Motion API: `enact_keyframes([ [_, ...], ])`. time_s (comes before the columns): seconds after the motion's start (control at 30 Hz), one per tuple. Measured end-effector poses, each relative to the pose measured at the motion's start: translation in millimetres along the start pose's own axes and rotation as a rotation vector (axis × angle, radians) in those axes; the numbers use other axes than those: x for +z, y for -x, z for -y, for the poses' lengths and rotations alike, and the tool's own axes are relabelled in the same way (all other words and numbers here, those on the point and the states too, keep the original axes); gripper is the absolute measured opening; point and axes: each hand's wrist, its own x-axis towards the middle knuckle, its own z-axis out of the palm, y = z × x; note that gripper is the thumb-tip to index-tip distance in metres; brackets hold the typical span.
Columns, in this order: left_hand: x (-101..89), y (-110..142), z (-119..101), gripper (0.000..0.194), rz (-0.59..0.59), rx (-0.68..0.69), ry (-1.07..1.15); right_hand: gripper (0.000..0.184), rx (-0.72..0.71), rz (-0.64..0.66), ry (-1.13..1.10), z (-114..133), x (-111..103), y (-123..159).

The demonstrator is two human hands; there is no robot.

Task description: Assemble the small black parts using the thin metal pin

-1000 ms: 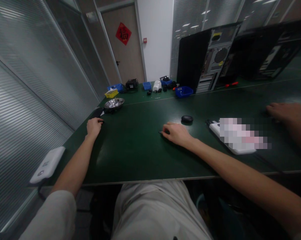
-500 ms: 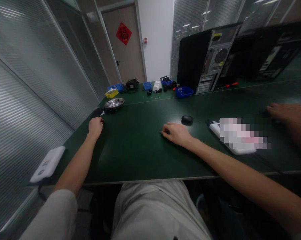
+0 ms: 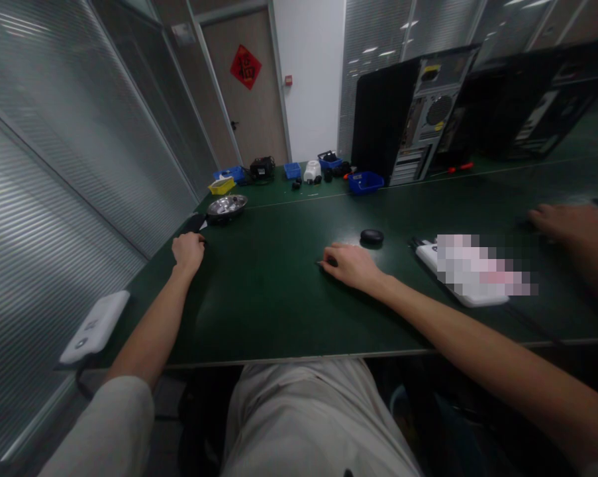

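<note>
My left hand (image 3: 188, 252) rests at the table's left side with its fingers curled, and a small dark bit shows at the fingertips. Just beyond it lies a flat black object (image 3: 196, 221) with a pale corner. A round metal dish (image 3: 228, 207) holding small shiny pieces stands farther back. My right hand (image 3: 349, 262) lies on the green table (image 3: 259, 291), closed around a thin pointed object (image 3: 319, 264). Only the tip shows, so its kind is hidden. Behind this hand sits a black computer mouse (image 3: 372, 236).
A white power bank (image 3: 96, 327) lies at the left edge; another white device (image 3: 477, 297), partly blurred, is on the right. Another person's hand (image 3: 567, 222) rests at the far right. Blue trays (image 3: 366, 183), a yellow tray (image 3: 222, 185) and a computer tower (image 3: 408, 122) stand at the back.
My left hand has shifted very slightly to the left. My right hand and the things on the table look the same.
</note>
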Motion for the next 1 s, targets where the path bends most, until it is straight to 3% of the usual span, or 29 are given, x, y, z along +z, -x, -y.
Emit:
enact_keyframes([
  [0.17,0.0,-1.5,0.4,0.027,0.000,-0.073,0.062,0.023,-0.005,-0.010,-0.007,-1.1,1.0,-0.4],
  [0.33,9.0,-0.6,7.1,0.024,-0.003,-0.208,0.276,0.025,-0.005,-0.013,-0.023,-2.4,2.2,-0.7],
  [0.5,16.1,-2.4,13.6,0.021,-0.050,-0.179,0.387,0.024,-0.002,-0.011,0.016,-3.5,5.7,-2.5],
  [0.6,11.1,-2.5,7.0,0.019,-0.043,-0.175,0.503,0.024,-0.004,-0.018,0.015,-3.5,6.9,-2.6],
  [0.67,1.7,0.8,-10.0,0.018,-0.036,-0.130,0.605,0.025,-0.018,-0.022,-0.004,-3.0,7.2,-2.0],
  [0.73,-12.0,10.0,-40.2,0.018,-0.006,-0.011,0.727,0.025,-0.029,-0.030,-0.024,-2.1,7.3,-1.4],
  [0.9,-47.7,64.1,-148.0,0.023,0.289,0.567,1.073,0.024,-0.051,-0.047,-0.069,2.0,6.2,-0.4],
  [1.0,-57.1,99.5,-193.4,0.018,0.424,0.820,1.145,0.023,-0.068,-0.059,-0.069,5.1,4.6,0.4],
])
